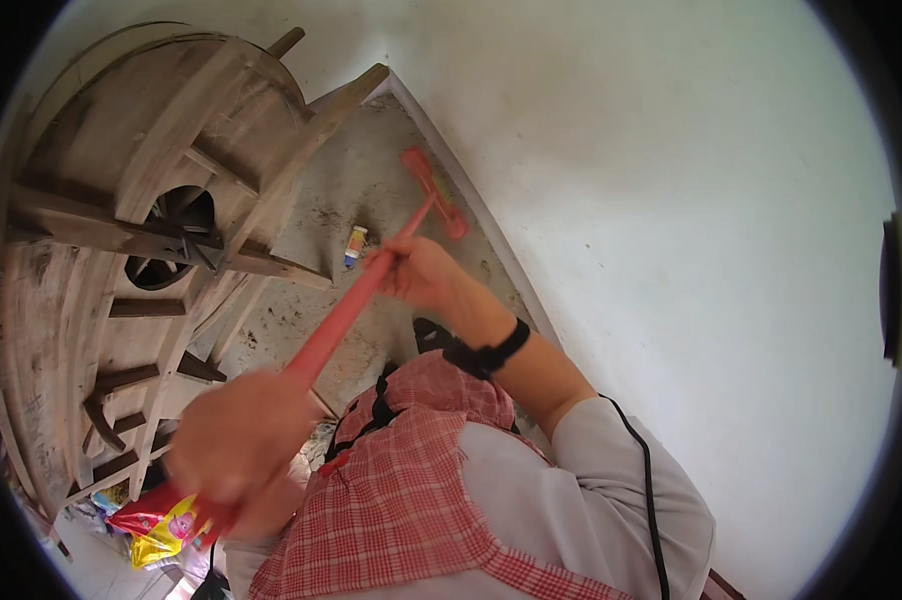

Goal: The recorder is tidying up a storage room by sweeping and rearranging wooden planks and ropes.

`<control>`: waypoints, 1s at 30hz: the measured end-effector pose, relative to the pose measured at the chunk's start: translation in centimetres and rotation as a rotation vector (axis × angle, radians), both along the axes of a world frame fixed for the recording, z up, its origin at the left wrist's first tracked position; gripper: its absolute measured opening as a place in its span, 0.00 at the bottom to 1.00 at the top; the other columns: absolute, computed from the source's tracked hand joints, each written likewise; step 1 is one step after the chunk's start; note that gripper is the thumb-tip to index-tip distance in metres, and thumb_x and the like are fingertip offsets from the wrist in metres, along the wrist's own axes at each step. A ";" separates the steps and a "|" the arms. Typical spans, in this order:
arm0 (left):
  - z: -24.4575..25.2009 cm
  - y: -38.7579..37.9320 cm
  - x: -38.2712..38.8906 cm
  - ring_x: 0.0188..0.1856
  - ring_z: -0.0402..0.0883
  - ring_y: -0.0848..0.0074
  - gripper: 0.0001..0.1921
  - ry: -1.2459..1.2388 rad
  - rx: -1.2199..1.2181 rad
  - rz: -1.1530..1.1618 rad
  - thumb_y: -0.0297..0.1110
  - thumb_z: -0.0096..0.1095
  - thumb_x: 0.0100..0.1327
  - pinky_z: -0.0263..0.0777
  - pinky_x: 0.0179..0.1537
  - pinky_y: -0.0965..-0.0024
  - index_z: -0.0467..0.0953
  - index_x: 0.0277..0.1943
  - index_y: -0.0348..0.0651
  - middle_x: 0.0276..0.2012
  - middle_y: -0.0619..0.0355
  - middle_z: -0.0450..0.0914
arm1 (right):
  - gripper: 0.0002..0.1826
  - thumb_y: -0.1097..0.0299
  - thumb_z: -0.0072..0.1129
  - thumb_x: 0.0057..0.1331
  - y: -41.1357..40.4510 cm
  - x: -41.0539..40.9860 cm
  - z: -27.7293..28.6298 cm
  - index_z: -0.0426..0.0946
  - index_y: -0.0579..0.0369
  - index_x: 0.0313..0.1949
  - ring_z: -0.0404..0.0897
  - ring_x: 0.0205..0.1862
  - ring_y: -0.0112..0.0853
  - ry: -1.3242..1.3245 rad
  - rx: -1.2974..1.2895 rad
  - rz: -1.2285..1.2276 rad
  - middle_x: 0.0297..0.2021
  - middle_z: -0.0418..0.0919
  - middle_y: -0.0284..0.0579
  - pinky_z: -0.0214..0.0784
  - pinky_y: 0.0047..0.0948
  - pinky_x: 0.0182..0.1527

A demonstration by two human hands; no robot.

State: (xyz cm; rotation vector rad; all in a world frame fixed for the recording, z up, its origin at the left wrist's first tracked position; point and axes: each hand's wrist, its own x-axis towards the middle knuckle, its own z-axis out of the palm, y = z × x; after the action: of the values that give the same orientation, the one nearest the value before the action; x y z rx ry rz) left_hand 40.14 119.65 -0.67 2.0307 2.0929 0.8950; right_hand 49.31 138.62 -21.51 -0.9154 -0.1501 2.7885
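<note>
Both of my hands are on the red pole of a long-handled broom. My left hand, blurred and close to the camera, is closed around the upper end. Farther down the pole, my right hand has its fingers around it; a black band circles that wrist. The broom's red head is over the concrete floor, close to the foot of the white wall. Motion blur hides its bristles. A small plastic bottle with a blue cap lies on the floor just left of my right hand.
A large wooden winnowing machine with a round drum housing fills the left side, its beams jutting towards the floor area. The white wall runs along the right. Dirt and debris dot the floor. A red and yellow plastic bag lies at lower left.
</note>
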 end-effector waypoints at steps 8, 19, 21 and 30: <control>2.3 -1.9 -1.5 0.19 0.74 0.73 0.07 -0.233 -0.143 -0.422 0.29 0.56 0.48 0.72 0.24 0.71 0.68 0.19 0.42 0.18 0.61 0.73 | 0.10 0.68 0.42 0.64 2.6 -1.3 5.1 0.69 0.63 0.33 0.77 0.38 0.41 0.222 0.255 -0.036 0.30 0.75 0.51 0.71 0.37 0.42; -13.1 5.9 -0.3 0.30 0.73 0.67 0.08 -1.133 -0.069 -0.245 0.21 0.56 0.44 0.67 0.46 0.56 0.64 0.19 0.40 0.23 0.54 0.73 | 0.04 0.73 0.40 0.60 0.3 4.8 -15.3 0.56 0.53 0.28 0.66 0.22 0.28 -0.449 -0.264 -0.445 0.19 0.62 0.37 0.65 0.30 0.25; -16.2 6.6 0.9 0.30 0.72 0.72 0.08 -1.364 0.102 -0.002 0.18 0.54 0.47 0.66 0.45 0.63 0.64 0.19 0.38 0.24 0.57 0.71 | 0.03 0.73 0.39 0.60 1.0 4.6 -17.2 0.57 0.52 0.28 0.66 0.22 0.29 -0.499 -0.271 -0.453 0.19 0.62 0.38 0.64 0.31 0.24; -18.6 4.3 -1.3 0.28 0.71 0.72 0.05 -1.157 0.132 0.451 0.16 0.52 0.49 0.66 0.38 0.69 0.66 0.21 0.31 0.23 0.54 0.72 | 0.03 0.70 0.39 0.60 -1.8 -4.2 -24.9 0.59 0.53 0.33 0.69 0.24 0.32 -0.470 -0.089 0.026 0.22 0.66 0.43 0.66 0.35 0.24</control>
State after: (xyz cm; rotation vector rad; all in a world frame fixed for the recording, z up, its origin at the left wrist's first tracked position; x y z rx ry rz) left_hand 38.82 123.99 -19.25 0.6324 1.7306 1.7211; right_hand 45.07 136.80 -46.42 -1.5873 -0.1072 2.5666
